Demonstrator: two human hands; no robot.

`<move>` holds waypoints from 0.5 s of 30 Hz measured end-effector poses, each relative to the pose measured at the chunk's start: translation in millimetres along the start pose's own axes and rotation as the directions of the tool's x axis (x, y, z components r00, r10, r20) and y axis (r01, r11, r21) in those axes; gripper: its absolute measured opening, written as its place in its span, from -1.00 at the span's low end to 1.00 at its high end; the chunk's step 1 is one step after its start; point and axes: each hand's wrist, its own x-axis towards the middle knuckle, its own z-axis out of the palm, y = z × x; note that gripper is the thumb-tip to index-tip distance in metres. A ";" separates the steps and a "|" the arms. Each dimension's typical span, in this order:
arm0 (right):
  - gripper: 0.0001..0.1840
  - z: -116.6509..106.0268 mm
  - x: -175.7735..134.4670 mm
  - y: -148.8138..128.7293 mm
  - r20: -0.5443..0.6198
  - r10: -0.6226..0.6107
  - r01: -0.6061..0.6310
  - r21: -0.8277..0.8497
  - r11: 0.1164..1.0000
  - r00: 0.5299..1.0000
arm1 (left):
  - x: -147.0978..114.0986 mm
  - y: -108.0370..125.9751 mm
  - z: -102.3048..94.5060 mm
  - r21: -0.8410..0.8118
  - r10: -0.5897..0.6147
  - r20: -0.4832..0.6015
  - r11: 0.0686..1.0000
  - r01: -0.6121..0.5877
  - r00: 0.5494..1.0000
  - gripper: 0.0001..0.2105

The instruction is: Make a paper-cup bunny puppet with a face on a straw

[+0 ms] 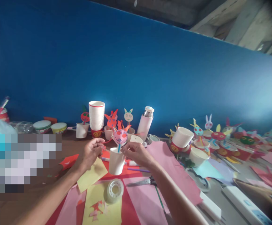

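Note:
A white paper cup stands upright on the coloured paper between my hands. From it rises a blue straw, topped by a pink paper rabbit face with red ears and red eyes. My right hand pinches the cup's rim on its right side, close to the straw. Left of the cup, my left hand has its fingers curled together, apart from the cup. Something small and reddish shows at those fingertips, too blurred to name.
Near me lie a tape roll, scissors and yellow paper. Behind stand a tall cup stack and a pink thermos. More decorated cups and a power strip are right. Another person's pixelated arm is left.

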 end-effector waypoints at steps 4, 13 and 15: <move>-0.89 -0.5 1.1 -0.1 -0.015 0.017 -0.017 -0.008 1.000 1.000 | 0.3 -8.1 2.3 0.008 -0.005 -0.001 1.000 0.005 1.000 -0.70; -0.88 -43.3 -10.4 -8.3 0.188 0.039 -0.038 -0.004 0.999 0.981 | 2.8 -26.3 1.7 0.000 0.027 0.025 1.000 -0.027 0.999 -0.75; -0.87 -53.4 -8.7 -1.9 0.179 0.061 -0.071 0.050 0.996 0.982 | 1.3 -27.8 2.5 -0.008 0.036 0.031 0.999 -0.036 0.999 -0.74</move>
